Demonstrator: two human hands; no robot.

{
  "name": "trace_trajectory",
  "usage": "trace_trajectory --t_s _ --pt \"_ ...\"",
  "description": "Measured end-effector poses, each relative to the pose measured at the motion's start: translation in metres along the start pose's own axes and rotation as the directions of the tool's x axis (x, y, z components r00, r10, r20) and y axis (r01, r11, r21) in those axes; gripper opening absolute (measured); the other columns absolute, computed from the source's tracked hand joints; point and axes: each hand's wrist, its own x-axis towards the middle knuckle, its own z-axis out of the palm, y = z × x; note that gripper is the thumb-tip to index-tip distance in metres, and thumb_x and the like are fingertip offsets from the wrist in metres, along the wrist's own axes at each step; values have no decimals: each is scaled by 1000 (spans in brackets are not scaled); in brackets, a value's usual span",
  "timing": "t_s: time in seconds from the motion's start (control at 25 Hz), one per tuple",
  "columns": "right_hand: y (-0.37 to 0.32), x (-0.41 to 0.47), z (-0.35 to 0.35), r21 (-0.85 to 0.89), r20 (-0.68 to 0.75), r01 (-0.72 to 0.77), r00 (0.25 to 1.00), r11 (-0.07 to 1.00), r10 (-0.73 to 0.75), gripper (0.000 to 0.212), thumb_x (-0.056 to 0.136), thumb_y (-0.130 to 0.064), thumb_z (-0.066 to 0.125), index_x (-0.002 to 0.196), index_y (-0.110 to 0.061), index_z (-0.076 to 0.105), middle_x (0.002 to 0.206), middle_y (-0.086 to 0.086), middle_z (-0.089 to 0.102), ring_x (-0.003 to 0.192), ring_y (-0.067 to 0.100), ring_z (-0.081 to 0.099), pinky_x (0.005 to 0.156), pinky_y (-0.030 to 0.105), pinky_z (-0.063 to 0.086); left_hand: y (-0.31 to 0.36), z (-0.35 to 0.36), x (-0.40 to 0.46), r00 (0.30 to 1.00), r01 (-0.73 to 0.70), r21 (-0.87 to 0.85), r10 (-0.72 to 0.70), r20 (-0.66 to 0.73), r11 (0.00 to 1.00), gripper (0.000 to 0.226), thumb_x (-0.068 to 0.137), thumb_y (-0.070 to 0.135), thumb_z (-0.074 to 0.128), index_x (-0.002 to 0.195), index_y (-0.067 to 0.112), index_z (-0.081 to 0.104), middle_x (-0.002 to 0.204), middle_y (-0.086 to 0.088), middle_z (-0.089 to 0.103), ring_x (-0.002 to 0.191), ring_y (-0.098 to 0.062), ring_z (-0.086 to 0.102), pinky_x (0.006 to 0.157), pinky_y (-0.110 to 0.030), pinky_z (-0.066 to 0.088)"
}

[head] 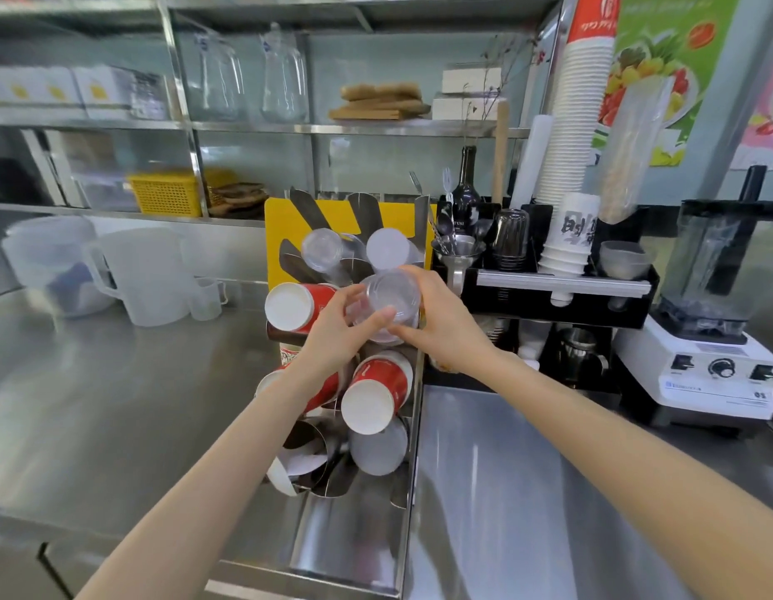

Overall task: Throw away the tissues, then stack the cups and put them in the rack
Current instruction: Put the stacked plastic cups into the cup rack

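Note:
A stack of clear plastic cups (389, 298) lies on its side, base toward me, at a slot in the middle right of the steel cup rack (412, 426). My left hand (332, 331) grips its left side and my right hand (441, 322) grips its right side. Other slots of the rack hold red paper cups (378, 389), a further red stack (296, 305), clear cups (321, 249) and frosted white cups (389, 249). No tissues are in view.
Translucent plastic jugs (137, 275) stand on the steel counter (116, 383) at left. A black organiser (562, 296) with cups and utensils sits right of the rack, then a white blender (713, 339). A tall paper cup stack (579, 101) rises behind. Shelves with glass jugs run along the back.

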Motion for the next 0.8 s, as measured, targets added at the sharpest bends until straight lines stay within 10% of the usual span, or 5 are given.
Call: trace_trajectory --t_s 0.32,0.8 --pt "13 1 8 -54 90 -78 993 996 82 64 82 -21 62 135 -10 28 140 12 35 126 24 40 99 30 36 -19 8 16 971 -223 275 237 -16 935 47 80 16 66 122 12 45 122 -7 56 111 -17 51 95 -30 42" --pt "6 7 1 -182 301 -126 937 975 177 72 86 -16 55 143 -18 11 153 9 22 134 28 33 107 40 34 -9 6 27 988 -134 581 60 145 802 58 89 27 54 139 11 30 141 -13 47 128 -29 46 106 -38 36"
